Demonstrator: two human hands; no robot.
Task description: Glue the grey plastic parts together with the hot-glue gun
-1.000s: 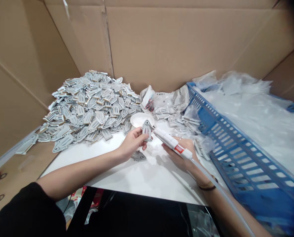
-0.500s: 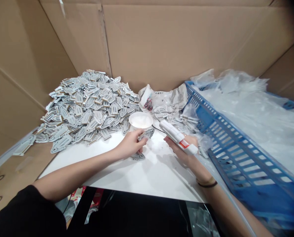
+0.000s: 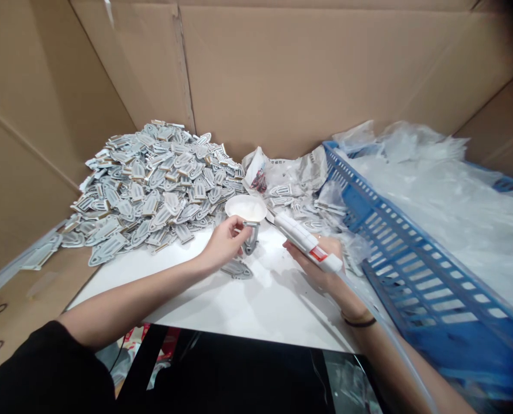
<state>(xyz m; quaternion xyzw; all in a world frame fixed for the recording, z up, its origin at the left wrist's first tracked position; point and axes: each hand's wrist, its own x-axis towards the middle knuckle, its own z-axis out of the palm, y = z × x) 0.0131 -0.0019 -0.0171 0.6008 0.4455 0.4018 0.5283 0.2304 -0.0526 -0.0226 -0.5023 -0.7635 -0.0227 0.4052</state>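
My left hand point(image 3: 223, 244) pinches a small grey iron-shaped piece point(image 3: 251, 236) and holds it upright just in front of a white round dish point(image 3: 245, 207). My right hand point(image 3: 321, 263) grips a white pen-like dispenser tool point(image 3: 303, 241) with a red label and a clear hose running back along my forearm. Its tip points left towards the dish and the held piece. A second grey piece point(image 3: 237, 269) lies flat on the white table point(image 3: 256, 305) under my left hand.
A big heap of the same grey pieces point(image 3: 153, 184) covers the table's left back. Crumpled plastic bags point(image 3: 288, 175) lie behind the dish. A blue slotted basket point(image 3: 416, 270) full of clear plastic stands on the right. Cardboard walls point(image 3: 308, 75) close in the back and sides.
My left hand turned the grey piece from flat to upright and shifted it slightly towards the dish. The dispenser moved a little away from the piece, then steadied.
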